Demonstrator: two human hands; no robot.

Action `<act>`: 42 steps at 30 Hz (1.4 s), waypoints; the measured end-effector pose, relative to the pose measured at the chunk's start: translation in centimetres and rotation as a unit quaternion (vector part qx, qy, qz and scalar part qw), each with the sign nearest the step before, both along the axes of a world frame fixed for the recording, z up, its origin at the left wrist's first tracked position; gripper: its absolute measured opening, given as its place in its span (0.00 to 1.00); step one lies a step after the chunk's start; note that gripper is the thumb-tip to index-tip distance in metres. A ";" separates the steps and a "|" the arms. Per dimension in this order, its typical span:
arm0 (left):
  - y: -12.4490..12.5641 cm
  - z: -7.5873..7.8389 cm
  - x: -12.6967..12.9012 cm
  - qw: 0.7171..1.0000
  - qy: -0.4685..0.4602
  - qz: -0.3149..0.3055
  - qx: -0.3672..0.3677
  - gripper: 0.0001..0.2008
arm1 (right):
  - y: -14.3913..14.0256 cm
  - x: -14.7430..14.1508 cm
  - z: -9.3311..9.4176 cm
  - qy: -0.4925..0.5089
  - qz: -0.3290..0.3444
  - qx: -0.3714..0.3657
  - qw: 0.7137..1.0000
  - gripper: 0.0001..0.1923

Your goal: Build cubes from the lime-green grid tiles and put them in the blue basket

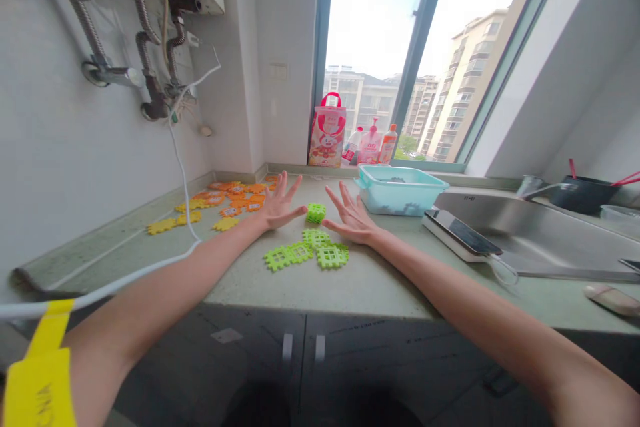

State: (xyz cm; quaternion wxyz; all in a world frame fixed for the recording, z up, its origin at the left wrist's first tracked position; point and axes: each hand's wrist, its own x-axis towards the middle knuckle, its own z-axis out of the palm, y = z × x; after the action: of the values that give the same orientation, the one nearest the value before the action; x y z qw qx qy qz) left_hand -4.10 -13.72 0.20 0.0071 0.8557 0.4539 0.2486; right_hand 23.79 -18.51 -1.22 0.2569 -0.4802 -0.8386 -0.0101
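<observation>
Both hands rest at the counter with fingers spread, one on each side of a small green cube (316, 213) built of interlocking plastic pieces. My left hand (281, 205) is open to the cube's left, its thumb pointing at it. On the other side my right hand (351, 217) is open too, thumb near the cube; whether either thumb touches it I cannot tell. Nearer to me lie several flat green notched pieces with window-like grids, such as one green piece (332, 255) at the right and another (278, 258) at the left.
Orange pieces (239, 203) and yellow pieces (161, 226) lie at the left of the counter. A turquoise basin (400, 193) holding dark pieces stands right of my hand, by the sink (530, 233). A phone (463, 232) lies at the sink's edge. A white cable (175, 260) crosses my left arm.
</observation>
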 end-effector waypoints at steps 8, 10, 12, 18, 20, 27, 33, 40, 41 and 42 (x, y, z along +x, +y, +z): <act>-1.3 0.5 -0.7 0.992 -0.075 -0.021 0.100 0.43 | -1.8 0.1 0.7 0.031 -0.018 0.215 0.976 0.28; -1.6 0.6 -0.9 0.988 -0.092 -0.011 0.126 0.36 | -2.1 0.0 0.9 0.025 -0.030 0.240 0.970 0.18; -1.8 0.6 -1.0 0.987 -0.082 0.014 0.139 0.29 | -2.1 0.0 0.8 0.016 -0.039 0.247 0.968 0.11; -0.8 -0.2 -0.7 0.984 -0.084 0.088 0.130 0.23 | -0.6 0.0 -0.2 0.049 -0.090 0.195 0.976 0.22; -0.3 -0.4 -0.8 0.987 -0.088 0.060 0.117 0.22 | -0.2 0.0 -0.5 0.053 -0.077 0.189 0.977 0.22; 0.4 -0.8 -0.9 0.986 -0.113 -0.015 0.121 0.16 | -0.3 -0.5 -1.0 0.047 0.021 0.188 0.981 0.15; -0.2 -1.2 -0.3 0.978 -0.153 -0.032 0.137 0.17 | -1.7 -2.3 -1.1 0.062 0.089 0.186 0.977 0.16; -0.9 -0.8 -0.2 0.970 -0.194 -0.027 0.146 0.18 | -2.5 -2.9 -0.9 0.104 0.143 0.182 0.967 0.17; -1.0 -0.8 -0.2 0.969 -0.196 -0.029 0.144 0.18 | -2.5 -3.0 -0.9 0.107 0.140 0.177 0.968 0.18; -1.1 -0.8 -0.1 0.969 -0.199 -0.031 0.143 0.18 | -2.6 -3.0 -0.8 0.112 0.140 0.173 0.969 0.18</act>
State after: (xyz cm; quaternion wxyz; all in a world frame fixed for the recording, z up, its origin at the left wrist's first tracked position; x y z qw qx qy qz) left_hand -4.22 -14.77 -0.55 -0.0173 0.7947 0.3766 0.4758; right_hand 20.81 -21.09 -2.06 0.4270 -0.3048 -0.8488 -0.0651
